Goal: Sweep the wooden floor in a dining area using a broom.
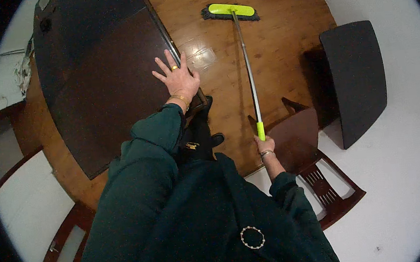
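Observation:
My right hand (264, 144) grips the lime-green end of a long metal broom handle (251, 77). At its far end, the broom head (231, 10), lime green with dark bristles, rests on the wooden floor (277, 45). Fingers spread, my left hand (180, 75) is over the near corner of a dark brown table (106, 80), beside its metal-trimmed edge; whether the palm presses on the table I cannot tell. That hand wears a gold ring and bracelets and holds nothing.
Close to my right hand stands a brown wooden chair (297, 137). A dark panel-topped piece of furniture (359, 82) is by the white wall (386, 189) on the right. Wood-framed doors or cabinets (66, 235) line the left. My black shoes (216, 140) are beside the table corner.

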### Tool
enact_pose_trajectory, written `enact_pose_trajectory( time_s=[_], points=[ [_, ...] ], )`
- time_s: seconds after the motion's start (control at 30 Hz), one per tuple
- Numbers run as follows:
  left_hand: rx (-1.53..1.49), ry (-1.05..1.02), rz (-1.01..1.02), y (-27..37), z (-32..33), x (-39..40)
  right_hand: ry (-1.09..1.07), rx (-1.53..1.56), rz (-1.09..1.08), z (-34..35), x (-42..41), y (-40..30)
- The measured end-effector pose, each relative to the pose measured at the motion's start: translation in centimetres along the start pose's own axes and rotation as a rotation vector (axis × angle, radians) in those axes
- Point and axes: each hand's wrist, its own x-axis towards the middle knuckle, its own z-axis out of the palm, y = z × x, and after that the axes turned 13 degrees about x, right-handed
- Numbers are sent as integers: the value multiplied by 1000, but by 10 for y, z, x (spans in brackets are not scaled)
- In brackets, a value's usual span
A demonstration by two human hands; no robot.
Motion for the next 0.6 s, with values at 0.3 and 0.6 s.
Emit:
enact_pose_trajectory(
  time_s=[0.3,0.6],
  points=[
    [-60,9,32,16,-7,4,15,149,-142,32,151,-152],
    [-15,30,9,5,3,15,-33,-86,-329,22,86,-126]
  ],
)
